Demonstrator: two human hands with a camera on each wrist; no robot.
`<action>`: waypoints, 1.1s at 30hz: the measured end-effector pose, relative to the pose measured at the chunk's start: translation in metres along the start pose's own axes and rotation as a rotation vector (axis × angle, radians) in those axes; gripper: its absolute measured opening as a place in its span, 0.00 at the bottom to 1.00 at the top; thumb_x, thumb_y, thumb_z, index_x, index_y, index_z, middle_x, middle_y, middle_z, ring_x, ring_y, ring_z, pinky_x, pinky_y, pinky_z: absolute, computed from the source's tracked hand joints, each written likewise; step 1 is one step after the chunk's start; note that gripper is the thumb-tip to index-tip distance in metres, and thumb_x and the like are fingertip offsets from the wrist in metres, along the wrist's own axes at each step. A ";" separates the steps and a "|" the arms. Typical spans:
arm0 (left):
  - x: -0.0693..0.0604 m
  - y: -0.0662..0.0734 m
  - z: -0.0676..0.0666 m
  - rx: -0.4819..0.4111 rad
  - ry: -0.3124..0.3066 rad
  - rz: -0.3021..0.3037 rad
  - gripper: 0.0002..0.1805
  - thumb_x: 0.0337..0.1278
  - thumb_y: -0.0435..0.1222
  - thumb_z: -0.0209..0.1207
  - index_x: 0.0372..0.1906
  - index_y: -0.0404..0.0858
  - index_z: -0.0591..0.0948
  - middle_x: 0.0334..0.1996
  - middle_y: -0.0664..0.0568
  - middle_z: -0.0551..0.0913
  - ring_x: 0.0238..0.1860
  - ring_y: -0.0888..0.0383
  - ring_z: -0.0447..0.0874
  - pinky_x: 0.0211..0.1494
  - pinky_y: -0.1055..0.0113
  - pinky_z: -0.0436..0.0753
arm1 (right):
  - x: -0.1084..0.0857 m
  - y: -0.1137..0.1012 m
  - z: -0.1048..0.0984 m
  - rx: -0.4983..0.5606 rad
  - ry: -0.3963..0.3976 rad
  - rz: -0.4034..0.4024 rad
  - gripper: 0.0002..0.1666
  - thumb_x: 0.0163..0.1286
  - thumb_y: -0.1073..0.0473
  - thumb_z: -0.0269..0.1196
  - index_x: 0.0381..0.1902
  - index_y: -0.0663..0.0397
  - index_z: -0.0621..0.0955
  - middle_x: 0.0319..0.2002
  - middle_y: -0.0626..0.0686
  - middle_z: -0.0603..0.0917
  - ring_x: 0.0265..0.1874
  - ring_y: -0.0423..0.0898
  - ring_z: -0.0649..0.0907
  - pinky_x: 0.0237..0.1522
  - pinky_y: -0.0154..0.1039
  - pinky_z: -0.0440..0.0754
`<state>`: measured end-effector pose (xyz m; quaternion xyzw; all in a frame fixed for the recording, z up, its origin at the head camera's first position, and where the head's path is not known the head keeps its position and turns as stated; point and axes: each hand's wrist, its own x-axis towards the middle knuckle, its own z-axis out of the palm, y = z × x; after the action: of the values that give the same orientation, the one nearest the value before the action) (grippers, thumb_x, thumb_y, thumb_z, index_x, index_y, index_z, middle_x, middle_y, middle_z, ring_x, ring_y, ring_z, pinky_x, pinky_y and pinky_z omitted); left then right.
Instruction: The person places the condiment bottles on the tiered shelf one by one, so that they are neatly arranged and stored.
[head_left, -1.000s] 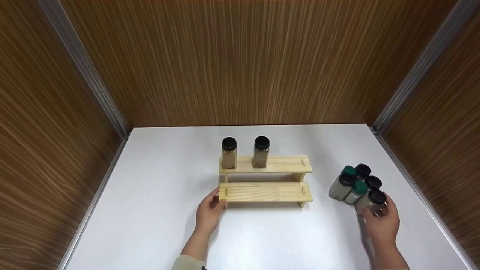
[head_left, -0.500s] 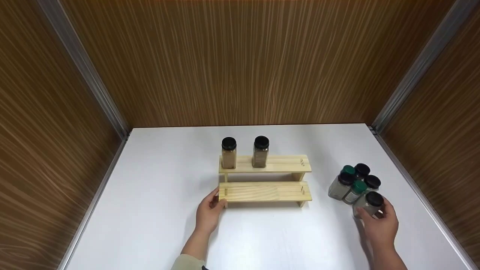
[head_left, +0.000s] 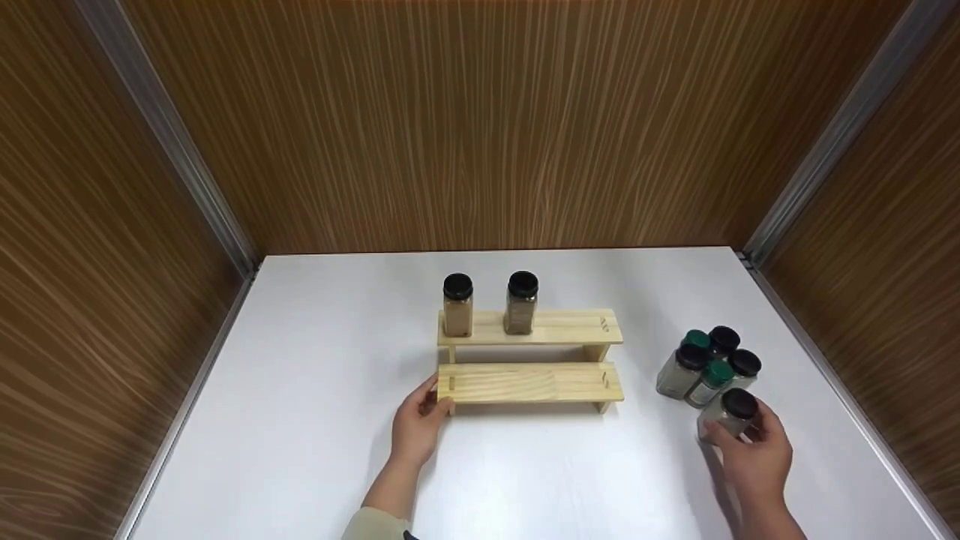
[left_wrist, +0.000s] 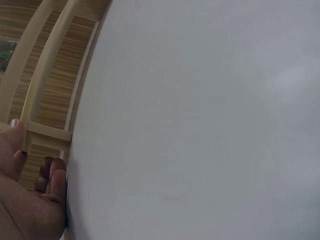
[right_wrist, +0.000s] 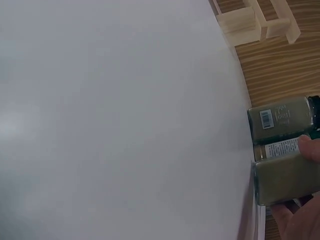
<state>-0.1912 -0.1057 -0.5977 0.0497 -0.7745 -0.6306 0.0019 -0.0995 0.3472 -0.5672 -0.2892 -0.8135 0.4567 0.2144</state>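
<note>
My left hand (head_left: pixel 417 431) grips the left end of a two-tier wooden rack (head_left: pixel 536 382), thumb over the lower board. In the left wrist view the thumb and curled fingers meet the rack's end. On the upper board stand two black-capped spice jars, one at the left end (head_left: pixel 458 307) and one near the middle (head_left: pixel 520 306). My right hand (head_left: pixel 759 457) holds a black-capped spice jar (right_wrist: pixel 285 181) between thumb and fingers, right of the rack. Whether its base touches the table cannot be told.
Behind the held jar several more spice jars stand in a tight cluster, among them a green-capped one (head_left: pixel 709 386) and a black-capped one (head_left: pixel 681 375). Wood-grain panels (head_left: pixel 480 127) enclose the white table (head_left: pixel 315 360) at the back and both sides.
My right hand has drawn the held jar slightly left and toward me, away from the cluster, opening a small gap. The left hand and rack stay nearly still.
</note>
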 end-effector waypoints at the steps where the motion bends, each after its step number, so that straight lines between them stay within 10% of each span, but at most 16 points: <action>1: 0.000 0.000 0.000 0.001 0.000 -0.001 0.29 0.70 0.33 0.67 0.73 0.35 0.77 0.55 0.42 0.82 0.57 0.48 0.80 0.64 0.55 0.82 | -0.002 0.000 0.000 -0.005 -0.009 -0.005 0.47 0.64 0.72 0.74 0.78 0.61 0.68 0.70 0.63 0.75 0.60 0.48 0.76 0.68 0.54 0.79; 8: -0.001 0.000 0.000 -0.008 -0.002 -0.007 0.29 0.70 0.33 0.67 0.74 0.36 0.77 0.54 0.42 0.83 0.55 0.49 0.81 0.58 0.61 0.84 | -0.011 -0.009 0.002 0.018 -0.063 -0.020 0.46 0.62 0.71 0.76 0.76 0.63 0.71 0.65 0.64 0.78 0.46 0.27 0.74 0.47 0.16 0.74; 25: -0.001 0.001 -0.001 0.031 0.010 -0.001 0.29 0.70 0.34 0.68 0.73 0.35 0.77 0.51 0.43 0.83 0.53 0.50 0.80 0.59 0.58 0.83 | -0.011 -0.043 0.025 0.158 -0.120 -0.190 0.43 0.55 0.77 0.78 0.70 0.66 0.77 0.62 0.68 0.82 0.45 0.22 0.77 0.45 0.19 0.79; 33: -0.001 0.001 0.000 0.001 -0.001 0.010 0.29 0.70 0.33 0.67 0.73 0.34 0.76 0.53 0.42 0.83 0.55 0.48 0.80 0.62 0.57 0.83 | -0.011 -0.065 0.037 0.205 -0.111 -0.267 0.41 0.51 0.79 0.79 0.65 0.66 0.80 0.50 0.41 0.86 0.46 0.27 0.81 0.48 0.21 0.79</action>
<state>-0.1905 -0.1059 -0.5968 0.0457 -0.7751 -0.6301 0.0047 -0.1318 0.2894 -0.5297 -0.1296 -0.8045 0.5200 0.2562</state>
